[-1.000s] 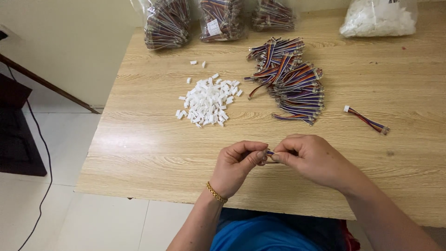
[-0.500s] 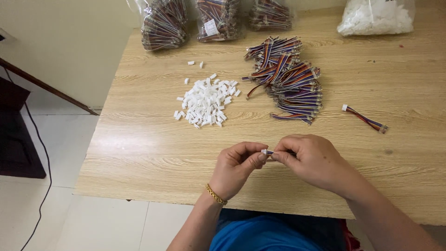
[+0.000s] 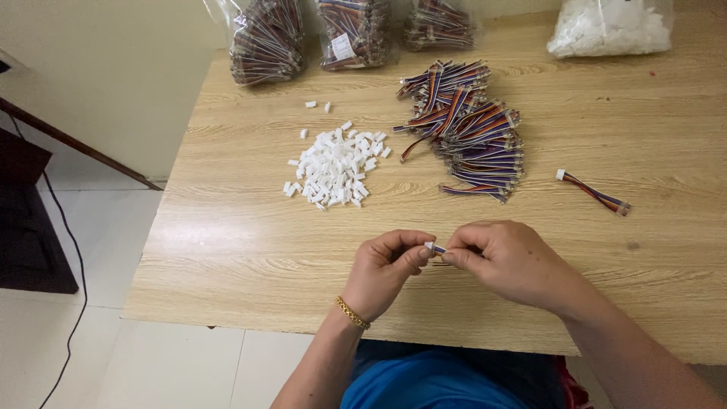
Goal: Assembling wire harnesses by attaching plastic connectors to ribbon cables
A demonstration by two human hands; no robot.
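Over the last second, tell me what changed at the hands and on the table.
Almost nothing. The left hand and right hand still pinch the small white connector between their fingertips, with only slight finger shifts. The pile of white connectors, the heap of coloured wire bundles and the single finished wire lie where they were.

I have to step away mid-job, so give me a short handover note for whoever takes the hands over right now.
Left hand and right hand: both pinched on one small white connector with its wire piece, held just above the table.
Loose white connectors lie in a pile ahead of the left hand; the multicoloured wire bundles lie in a heap to its right.
Done, it seems: one wire piece with a white end lies apart at the right.
Left: the heap and the pile are still large; bagged wires and a bag of white parts wait at the far edge.
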